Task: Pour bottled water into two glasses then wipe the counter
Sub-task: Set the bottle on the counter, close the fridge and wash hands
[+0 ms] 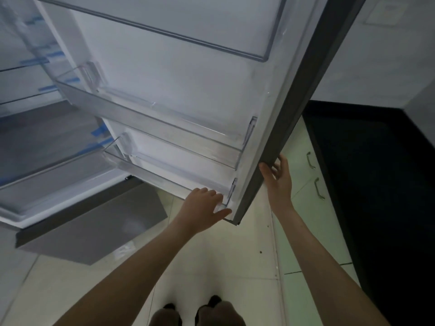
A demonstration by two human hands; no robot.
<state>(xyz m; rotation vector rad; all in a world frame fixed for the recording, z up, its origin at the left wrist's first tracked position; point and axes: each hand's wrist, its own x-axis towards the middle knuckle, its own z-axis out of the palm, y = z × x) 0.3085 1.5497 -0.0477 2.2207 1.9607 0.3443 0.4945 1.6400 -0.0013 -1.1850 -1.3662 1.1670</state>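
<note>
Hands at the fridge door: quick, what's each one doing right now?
Left hand: grips the front rim of the lowest door bin.
Right hand: holds the fridge door by its edge, thumb in front, fingers behind.

The open fridge door is held at its outer edge by the right hand, with the thumb on the dark seal and the fingers behind the edge. The right end of the lowest door bin is gripped by the left hand, its fingers curled over the clear rim. A second clear bin is seen just above it, and a dark countertop to the door's right.
</note>
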